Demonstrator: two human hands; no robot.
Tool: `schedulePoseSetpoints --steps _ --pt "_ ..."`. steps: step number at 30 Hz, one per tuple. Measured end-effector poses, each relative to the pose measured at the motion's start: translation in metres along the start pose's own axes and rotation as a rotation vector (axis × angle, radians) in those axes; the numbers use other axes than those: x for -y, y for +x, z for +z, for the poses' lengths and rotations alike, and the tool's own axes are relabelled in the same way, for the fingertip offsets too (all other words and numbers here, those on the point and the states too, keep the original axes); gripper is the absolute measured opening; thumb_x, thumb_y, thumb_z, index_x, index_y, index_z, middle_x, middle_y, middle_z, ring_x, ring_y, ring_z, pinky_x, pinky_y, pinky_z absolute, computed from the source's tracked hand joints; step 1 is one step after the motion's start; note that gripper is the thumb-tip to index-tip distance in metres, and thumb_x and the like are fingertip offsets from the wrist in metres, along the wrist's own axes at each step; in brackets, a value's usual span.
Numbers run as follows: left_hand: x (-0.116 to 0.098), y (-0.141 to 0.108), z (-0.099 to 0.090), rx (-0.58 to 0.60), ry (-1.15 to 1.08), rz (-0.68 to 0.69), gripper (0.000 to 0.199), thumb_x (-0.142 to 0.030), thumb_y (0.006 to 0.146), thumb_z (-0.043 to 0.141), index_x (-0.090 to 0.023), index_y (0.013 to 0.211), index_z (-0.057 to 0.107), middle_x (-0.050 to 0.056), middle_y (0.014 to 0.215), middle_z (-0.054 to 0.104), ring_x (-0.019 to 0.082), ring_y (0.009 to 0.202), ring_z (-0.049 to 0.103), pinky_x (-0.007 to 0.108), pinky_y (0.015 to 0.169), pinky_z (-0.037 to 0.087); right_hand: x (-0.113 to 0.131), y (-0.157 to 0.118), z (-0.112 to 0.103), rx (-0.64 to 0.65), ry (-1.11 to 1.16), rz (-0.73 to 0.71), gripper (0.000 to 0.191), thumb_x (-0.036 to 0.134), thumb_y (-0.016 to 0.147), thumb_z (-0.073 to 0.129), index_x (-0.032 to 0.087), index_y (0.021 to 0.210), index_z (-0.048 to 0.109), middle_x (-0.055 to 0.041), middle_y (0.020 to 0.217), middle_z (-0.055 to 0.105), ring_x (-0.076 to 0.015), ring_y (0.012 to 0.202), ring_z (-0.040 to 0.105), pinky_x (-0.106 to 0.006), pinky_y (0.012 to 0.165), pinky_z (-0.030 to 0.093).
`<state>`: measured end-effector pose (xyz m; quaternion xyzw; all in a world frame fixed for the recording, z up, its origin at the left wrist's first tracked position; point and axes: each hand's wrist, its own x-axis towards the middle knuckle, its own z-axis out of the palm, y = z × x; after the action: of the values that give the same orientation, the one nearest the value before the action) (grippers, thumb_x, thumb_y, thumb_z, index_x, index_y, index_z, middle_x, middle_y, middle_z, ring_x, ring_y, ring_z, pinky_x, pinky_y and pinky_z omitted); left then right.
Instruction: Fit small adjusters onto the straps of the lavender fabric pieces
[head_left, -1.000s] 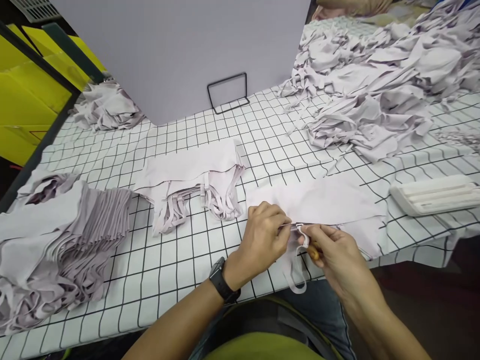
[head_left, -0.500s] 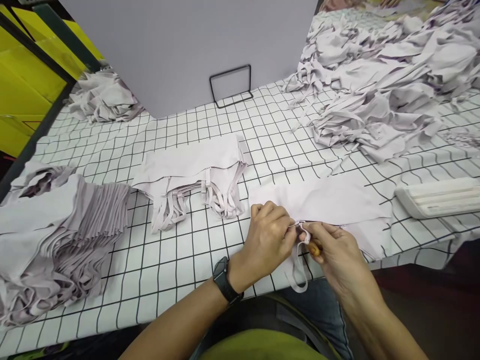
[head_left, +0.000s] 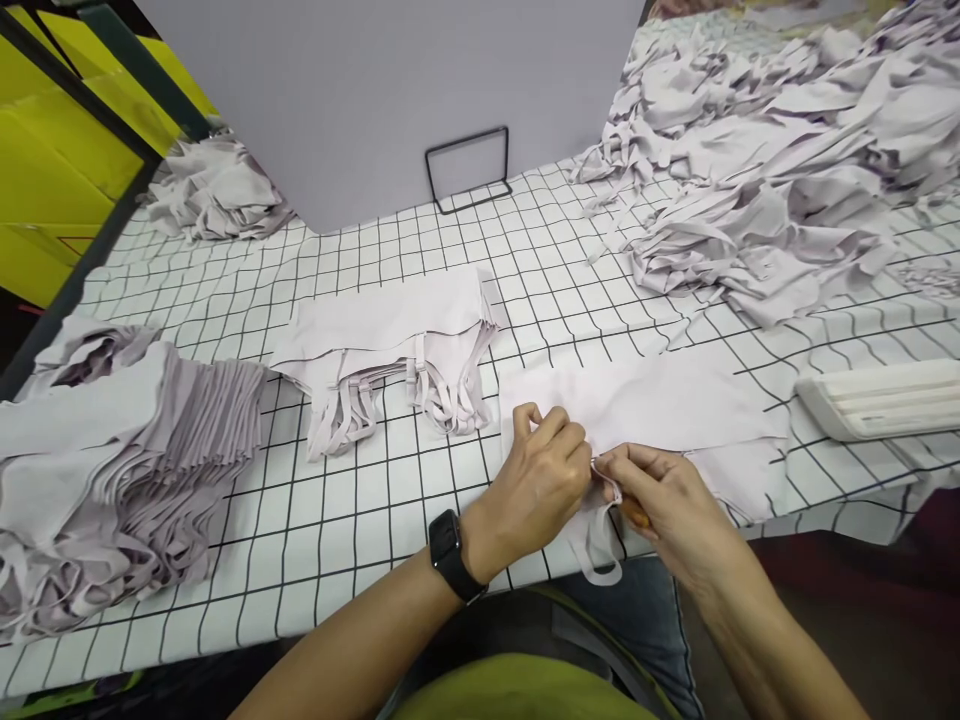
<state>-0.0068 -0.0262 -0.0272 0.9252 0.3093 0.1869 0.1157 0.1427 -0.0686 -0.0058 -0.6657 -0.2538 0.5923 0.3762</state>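
A pale pink strapped garment (head_left: 667, 400) lies flat at the table's front edge under both hands. My left hand (head_left: 536, 490), wearing a black watch (head_left: 450, 550), is closed at the garment's lower edge, pinching near the base of a thin strap (head_left: 606, 572). Against it, fingertips almost touching, my right hand (head_left: 671, 505) pinches the same strap. A tool with an orange-brown handle (head_left: 636, 515) is tucked under the right fingers; its working end is hidden. The strap's loop hangs down below the hands.
Left of the hands lies a small stack of like garments (head_left: 390, 310), and a taller folded stack (head_left: 135, 460) stands farther left. Loose garments (head_left: 772, 220) heap at the right. A white plastic tray (head_left: 885, 400), a black wire stand (head_left: 471, 170) and a grey panel (head_left: 375, 100) are around.
My left hand has turned slightly, its index finger lifting into a bend. The right fingers have closed in at the strap's base, and the tool handle is more covered.
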Motion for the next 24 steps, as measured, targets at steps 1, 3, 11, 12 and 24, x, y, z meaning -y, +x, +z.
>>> schedulePoseSetpoints --steps 1,3,11,12,24 --pt "-0.001 -0.003 -0.003 0.028 -0.012 -0.005 0.021 -0.007 0.097 0.046 -0.014 0.081 0.057 0.007 0.089 0.063 0.024 0.096 0.055 0.044 0.088 0.035 -0.001 -0.002 -0.005 0.048 -0.082 -0.02 0.043 0.051 0.069 0.079 0.019 0.052 0.056 0.0064 0.04 0.04 -0.0055 0.037 0.028 -0.021 0.039 0.02" --pt "-0.002 -0.01 -0.012 0.068 -0.054 -0.027 0.018 -0.004 0.095 0.044 -0.016 0.089 0.057 0.008 0.097 0.064 0.025 0.1 0.055 0.046 0.091 0.035 -0.002 -0.005 -0.021 0.14 -0.271 -0.076 0.045 0.057 0.078 0.071 0.019 0.056 0.059 0.0041 0.042 0.044 -0.0087 0.039 0.036 -0.023 0.042 0.027" --pt "0.037 0.002 -0.043 -0.002 -0.058 -0.333 0.025 -0.013 0.096 0.042 -0.018 0.117 0.055 0.012 0.12 0.059 0.029 0.112 0.053 0.047 0.095 0.042 0.051 0.035 -0.11 -0.596 -0.848 -0.347 0.033 0.052 0.085 0.058 0.022 0.087 0.071 -0.0097 0.084 0.075 -0.0289 0.077 0.068 -0.037 0.065 0.049" --pt "0.045 0.011 -0.045 0.049 0.001 -0.389 0.025 -0.016 0.097 0.043 -0.017 0.119 0.056 0.013 0.12 0.06 0.031 0.112 0.052 0.051 0.095 0.04 0.061 0.048 -0.114 -0.63 -0.909 -0.331 0.029 0.048 0.084 0.058 0.021 0.087 0.069 -0.0112 0.089 0.075 -0.0304 0.083 0.068 -0.039 0.069 0.05" --pt "0.071 0.042 -0.06 0.236 -0.065 -0.53 0.017 -0.008 0.083 0.052 -0.017 0.069 0.052 0.007 0.082 0.063 0.03 0.106 0.054 0.05 0.093 0.036 0.075 0.067 -0.137 -0.473 -0.826 -0.427 0.017 0.044 0.075 0.07 0.027 0.074 0.072 -0.0107 0.082 0.076 -0.0323 0.077 0.069 -0.045 0.066 0.047"
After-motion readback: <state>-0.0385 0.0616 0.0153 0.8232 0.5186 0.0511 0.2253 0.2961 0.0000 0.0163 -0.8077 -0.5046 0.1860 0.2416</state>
